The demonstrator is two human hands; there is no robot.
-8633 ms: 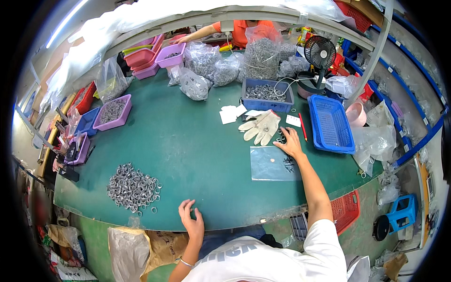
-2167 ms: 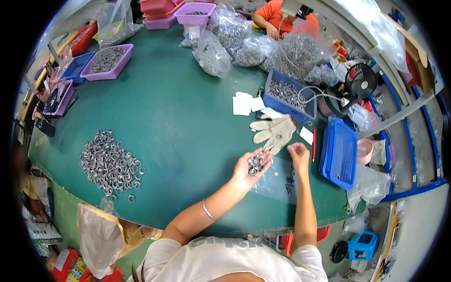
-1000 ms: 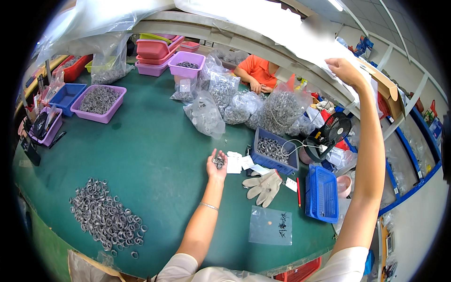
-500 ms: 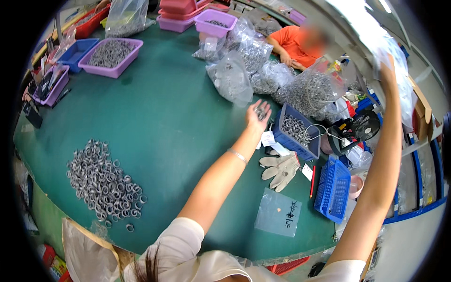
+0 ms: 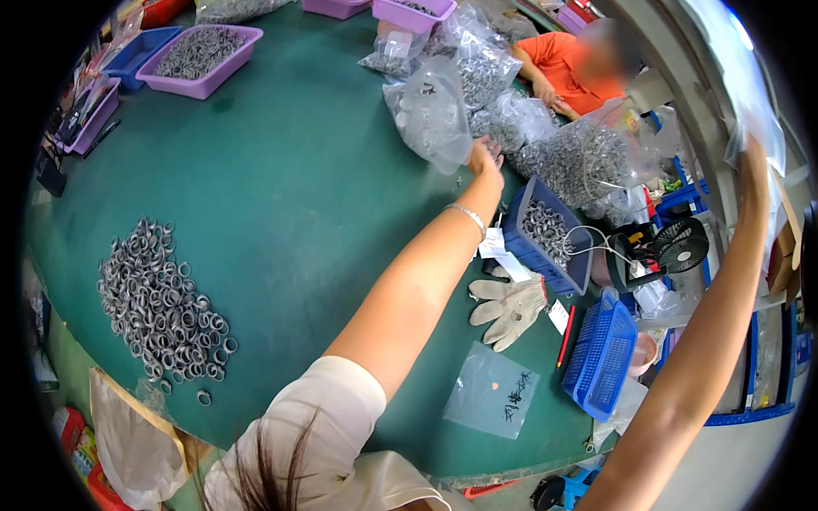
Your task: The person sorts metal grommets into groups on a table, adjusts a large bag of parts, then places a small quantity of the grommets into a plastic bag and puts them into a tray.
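My left hand (image 5: 486,157) is stretched out over the far middle of the green table, palm up, its fingers curled round small grey rings that show only partly. It is beside a clear plastic bag (image 5: 433,115) and just short of a heap of filled bags (image 5: 514,123). Raised at the far right, my right hand (image 5: 751,157) is closed on the clear plastic sheeting (image 5: 757,102) that hangs there; its fingers are largely hidden. Near the table's left edge lies a loose pile of grey rings (image 5: 162,307).
A blue bin of rings (image 5: 545,232), a white glove (image 5: 506,308), a red pencil (image 5: 566,336), a blue basket (image 5: 601,353) and a flat clear bag (image 5: 490,392) lie right. A black fan (image 5: 682,245) stands beyond. A person in orange (image 5: 562,72) sits across the table.
My left hand has moved away from me toward the bags, its fingers now more curled. My right hand has shifted right, still at the plastic sheeting. The whole view has turned slightly.
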